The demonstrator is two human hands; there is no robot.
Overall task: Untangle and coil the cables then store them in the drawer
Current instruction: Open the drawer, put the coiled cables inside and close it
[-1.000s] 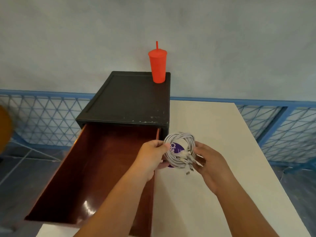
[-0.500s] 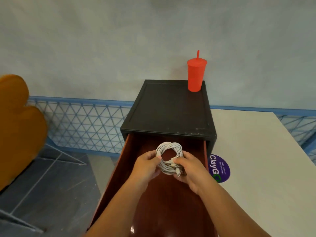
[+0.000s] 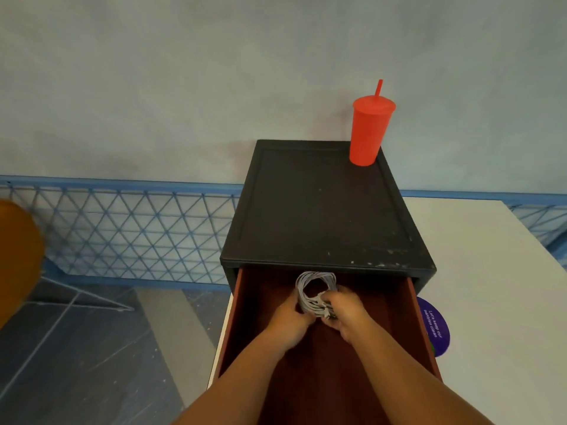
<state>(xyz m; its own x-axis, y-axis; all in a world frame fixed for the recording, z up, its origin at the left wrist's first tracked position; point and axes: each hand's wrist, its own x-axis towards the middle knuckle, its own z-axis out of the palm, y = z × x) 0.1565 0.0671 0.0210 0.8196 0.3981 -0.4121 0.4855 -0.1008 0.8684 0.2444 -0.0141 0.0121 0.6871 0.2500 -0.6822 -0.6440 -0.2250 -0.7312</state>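
Forearms: both are seen entering from 6 o'clock and converging over the open drawer (image 3: 242,317).
Left hand (image 3: 288,319): its fingers are curled closed on the coil's 8 o'clock side.
Right hand (image 3: 345,312): its fingers are pinched on the coil's 5 o'clock edge, where the loose plug ends are gathered.
Cables (image 3: 314,291): one pale, wound coil is held between both hands inside the drawer, near its back; whether it is touching the drawer floor cannot be told.
Key relation: the coil lies at 12 o'clock from both sets of fingers, its ring extending away from them toward the cabinet opening; the hands are about equally near, one on each flank.
Step judged: the coiling appears done, and the coil is being set down for storage; both grips would need to be released together so the loops are not sprung.
Sticker (image 3: 435,326): a purple disc is seen on the white table (image 3: 491,302) at 3 o'clock of the drawer.
Cabinet (image 3: 325,210): a black top is seen beyond the drawer.
Cup (image 3: 369,130): a red cup with a straw stands at the cabinet's far right corner, at 1 o'clock.
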